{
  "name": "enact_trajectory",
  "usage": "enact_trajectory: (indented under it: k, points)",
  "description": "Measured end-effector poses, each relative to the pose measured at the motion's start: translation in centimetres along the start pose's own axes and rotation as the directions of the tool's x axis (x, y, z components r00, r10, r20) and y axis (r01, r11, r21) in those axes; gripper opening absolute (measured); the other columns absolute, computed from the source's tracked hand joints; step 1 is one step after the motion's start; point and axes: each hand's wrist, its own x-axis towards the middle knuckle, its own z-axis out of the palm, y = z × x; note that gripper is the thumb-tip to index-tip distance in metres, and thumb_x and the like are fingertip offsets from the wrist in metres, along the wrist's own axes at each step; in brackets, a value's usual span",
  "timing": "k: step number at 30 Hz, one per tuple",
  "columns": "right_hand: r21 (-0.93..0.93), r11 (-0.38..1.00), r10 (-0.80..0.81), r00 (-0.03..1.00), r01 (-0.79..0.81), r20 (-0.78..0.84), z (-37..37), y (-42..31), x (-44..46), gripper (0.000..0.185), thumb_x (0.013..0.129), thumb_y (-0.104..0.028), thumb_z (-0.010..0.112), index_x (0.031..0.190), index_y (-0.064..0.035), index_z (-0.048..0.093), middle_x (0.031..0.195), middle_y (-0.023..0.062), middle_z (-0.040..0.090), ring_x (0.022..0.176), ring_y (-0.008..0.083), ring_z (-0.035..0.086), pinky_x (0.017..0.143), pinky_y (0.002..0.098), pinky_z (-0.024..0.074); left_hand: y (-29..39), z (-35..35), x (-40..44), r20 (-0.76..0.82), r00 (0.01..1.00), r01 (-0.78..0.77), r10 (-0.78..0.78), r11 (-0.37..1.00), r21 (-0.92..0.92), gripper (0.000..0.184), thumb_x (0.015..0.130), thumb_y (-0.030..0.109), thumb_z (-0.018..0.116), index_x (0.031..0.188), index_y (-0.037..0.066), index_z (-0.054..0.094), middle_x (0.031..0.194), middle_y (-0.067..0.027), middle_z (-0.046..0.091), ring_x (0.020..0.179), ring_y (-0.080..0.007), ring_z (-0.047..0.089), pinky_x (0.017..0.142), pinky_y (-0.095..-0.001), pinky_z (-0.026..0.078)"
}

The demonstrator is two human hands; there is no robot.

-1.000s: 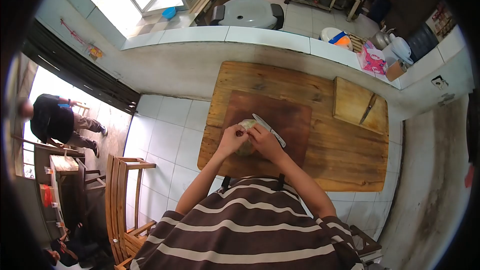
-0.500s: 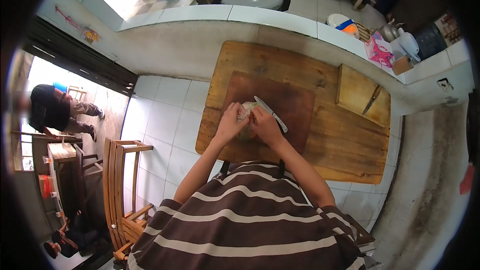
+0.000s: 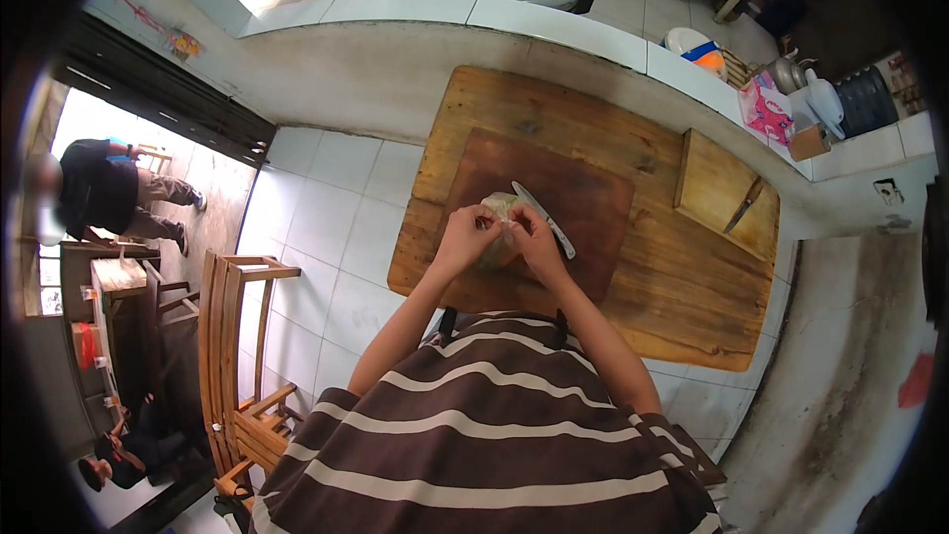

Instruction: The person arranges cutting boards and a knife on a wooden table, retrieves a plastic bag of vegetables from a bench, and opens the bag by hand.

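Note:
A clear plastic bag with something pale green inside rests on the reddish-brown board. My left hand pinches the top of the bag from the left. From the right, my right hand pinches it too, with the fingertips of both hands nearly touching. The contents are partly hidden behind the hands. A white-handled knife lies slantwise on the board, just beyond and beside my right hand.
The board lies on a wooden table. At its right are a lighter cutting board and a dark-handled knife on it. A tiled ledge runs behind. Wooden chairs and two people are at left.
The view has shifted, so the table appears higher. Both hands remain at the bag's top, and their fingers have changed position slightly.

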Motion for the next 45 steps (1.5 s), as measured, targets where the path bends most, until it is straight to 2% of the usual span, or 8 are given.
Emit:
enact_trajectory:
  k: [5,8,14,32,35,38,41,45]
  points:
    - [0.023,0.99,0.135,0.991,-0.136,0.022,-0.5,0.7,0.0,0.008,0.089,-0.006,0.058,0.095,-0.0028,0.055,0.087,0.0008,0.053,0.081,0.0111,0.052,0.073,0.0275,0.0446,-0.9,0.6,0.6,0.02,1.0,-0.005,0.004,1.0,0.029,0.016,0.081,0.013,0.07,0.087,-0.001,0.068,0.079,-0.0111,0.067,0.07,-0.0179,0.063,0.07,-0.0307,0.051]
    - [-0.579,0.796,-0.067,0.976,0.178,0.208,-0.6,-3.9,-0.3,0.013,0.086,-0.006,0.06,0.098,-0.0008,0.056,0.09,0.0088,0.058,0.084,0.0234,0.059,0.075,0.0347,0.0484,-1.5,0.9,0.1,-0.04,0.999,-0.012,0.014,0.999,0.052,0.015,0.083,0.012,0.068,0.088,-0.002,0.065,0.087,-0.0133,0.064,0.074,-0.021,0.064,0.072,-0.0315,0.051]
    - [-0.768,0.461,-0.332,0.889,0.445,0.316,0.0,-5.4,0.3,0.018,0.084,-0.004,0.059,0.101,-0.0004,0.059,0.097,0.0173,0.059,0.088,0.0396,0.06,0.074,0.0466,0.05,0.3,0.3,-0.3,-0.008,0.997,-0.075,0.075,0.996,0.048,0.013,0.08,0.01,0.069,0.083,-0.001,0.063,0.088,-0.0167,0.062,0.075,-0.0271,0.065,0.071,-0.0354,0.053]
    - [-0.373,0.917,-0.114,0.989,0.141,0.094,0.2,-3.2,-0.3,0.014,0.088,-0.001,0.059,0.101,-0.0019,0.054,0.089,0.0098,0.056,0.076,0.0206,0.06,0.068,0.0321,0.0483,-0.3,-1.0,-0.2,0.041,0.987,0.154,-0.154,0.988,0.023,0.022,0.078,0.017,0.071,0.088,-0.003,0.067,0.08,-0.0178,0.069,0.078,-0.0236,0.07,0.074,-0.0342,0.054]
    - [0.066,0.984,0.168,0.986,-0.168,0.011,-0.6,-0.4,0.0,0.012,0.09,-0.002,0.058,0.101,-0.0038,0.054,0.088,0.0071,0.056,0.079,0.0168,0.059,0.069,0.0323,0.0487,0.8,-0.9,-0.1,0.049,0.99,0.128,-0.128,0.992,0.006,0.02,0.081,0.016,0.069,0.087,-0.003,0.066,0.077,-0.0101,0.067,0.072,-0.014,0.063,0.07,-0.0308,0.051]
    - [-0.412,0.91,0.076,0.994,-0.037,0.078,-0.5,-2.6,-0.2,0.016,0.088,-0.003,0.06,0.103,-0.0042,0.055,0.091,0.0089,0.059,0.08,0.0232,0.062,0.07,0.0363,0.0505,1.6,-0.7,-0.4,-0.003,0.999,0.052,-0.052,0.999,-0.003,0.017,0.081,0.014,0.069,0.084,-0.002,0.064,0.074,-0.0082,0.065,0.07,-0.012,0.061,0.068,-0.0296,0.05]
    - [-0.776,0.571,-0.111,0.962,0.269,0.251,-0.3,-5.9,-0.5,0.017,0.085,-0.004,0.061,0.102,-0.004,0.056,0.094,0.0125,0.061,0.082,0.0326,0.064,0.072,0.0417,0.0511,1.1,-0.4,-0.5,0.009,0.998,0.055,-0.055,0.998,-0.027,0.013,0.081,0.01,0.068,0.083,-0.001,0.062,0.073,-0.0065,0.064,0.071,-0.0097,0.06,0.068,-0.028,0.05]
    - [-0.764,0.547,-0.204,0.94,0.342,0.274,-0.2,-6.9,-0.3,0.014,0.083,-0.005,0.061,0.097,-0.0029,0.058,0.096,0.0156,0.06,0.087,0.0385,0.061,0.072,0.045,0.0498,0.9,-0.3,-0.5,0.018,0.998,0.06,-0.058,0.991,-0.12,0.009,0.083,0.006,0.067,0.087,0.0,0.06,0.078,-0.0037,0.064,0.074,-0.0081,0.06,0.07,-0.0251,0.05]
